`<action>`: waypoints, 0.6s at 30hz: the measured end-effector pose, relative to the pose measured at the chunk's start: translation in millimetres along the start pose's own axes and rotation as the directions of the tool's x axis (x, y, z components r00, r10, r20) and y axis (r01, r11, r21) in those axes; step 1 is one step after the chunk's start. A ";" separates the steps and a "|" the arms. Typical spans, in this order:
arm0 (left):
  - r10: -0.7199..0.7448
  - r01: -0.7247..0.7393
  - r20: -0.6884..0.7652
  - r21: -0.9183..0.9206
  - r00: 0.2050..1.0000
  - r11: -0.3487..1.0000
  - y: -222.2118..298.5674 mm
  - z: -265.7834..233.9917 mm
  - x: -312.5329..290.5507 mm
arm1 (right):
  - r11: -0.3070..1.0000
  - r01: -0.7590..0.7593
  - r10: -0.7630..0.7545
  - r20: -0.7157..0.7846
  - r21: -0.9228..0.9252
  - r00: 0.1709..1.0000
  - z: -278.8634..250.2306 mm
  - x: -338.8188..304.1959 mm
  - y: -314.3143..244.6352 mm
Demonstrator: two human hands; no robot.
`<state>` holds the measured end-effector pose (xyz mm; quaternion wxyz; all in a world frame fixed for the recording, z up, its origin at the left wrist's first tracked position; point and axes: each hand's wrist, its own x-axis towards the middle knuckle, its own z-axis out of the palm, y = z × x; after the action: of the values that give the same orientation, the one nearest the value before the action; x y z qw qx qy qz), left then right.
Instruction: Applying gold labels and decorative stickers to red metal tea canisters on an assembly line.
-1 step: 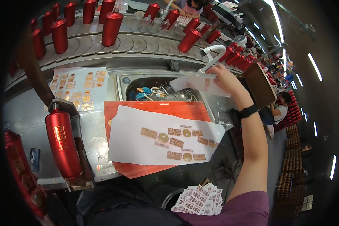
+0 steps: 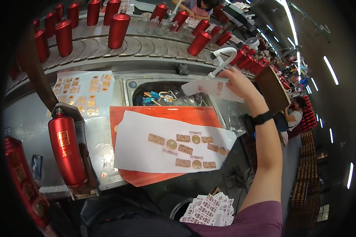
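My right hand (image 2: pixel 240 83) is raised beside the white faucet, its fingers closed on a piece of label sheet (image 2: pixel 207 88). That piece overlaps the right part of the metal sink (image 2: pixel 225 114), and its labels face up. My left hand cannot be made out. In front of me a larger white label sheet (image 2: pixel 146 162) with gold rectangular and round labels lies on a red board (image 2: pixel 146 181). To its left a red bottle (image 2: pixel 68 152) with a gold emblem leans in a cradle. Another red bottle (image 2: pixel 21 173) is at the far left edge, partly in shadow.
A second label sheet (image 2: pixel 77 94) lies on the steel table. Blue and pale scraps (image 2: pixel 156 96) sit in the sink under the faucet (image 2: pixel 225 55). Behind runs a curved conveyor (image 2: pixel 83 49) with red bottles (image 2: pixel 118 31). Printed sheets (image 2: pixel 209 209) are stacked below. Co-workers sit beyond.
My right hand and the piece of label sheet have moved slightly right. The larger sheet on the red board stays where it was.
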<state>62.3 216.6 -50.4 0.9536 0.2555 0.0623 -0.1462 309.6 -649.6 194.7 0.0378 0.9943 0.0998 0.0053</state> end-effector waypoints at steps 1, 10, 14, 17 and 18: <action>-0.006 0.006 0.005 -0.003 1.000 1.000 -7.9 11.0 5.1 | 1.000 -0.008 0.008 0.000 -0.005 1.000 -12.5 -7.4 -1.9; 0.206 -0.241 0.144 0.289 0.968 0.927 -51.8 74.4 7.6 | 0.977 -0.016 0.011 0.020 0.214 1.000 -56.7 -29.0 -22.1; 0.317 -0.297 -0.074 0.200 0.946 0.934 -63.4 76.2 -0.7 | 0.938 0.023 -0.040 0.041 0.346 0.998 -70.7 -30.0 -29.9; 0.264 -0.264 0.022 0.182 0.964 0.947 -62.6 96.3 7.5 | 0.905 0.060 -0.084 0.039 0.421 0.996 -80.0 -26.4 -40.3; 0.175 -0.202 0.145 0.208 0.974 0.957 -62.1 100.7 8.0 | 0.892 0.087 -0.110 0.027 0.443 0.994 -83.7 -25.1 -44.6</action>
<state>55.0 112.4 5.7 0.9308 0.3554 -0.0390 -0.0763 274.7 -604.7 274.7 -0.1857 0.9704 0.1476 -0.0451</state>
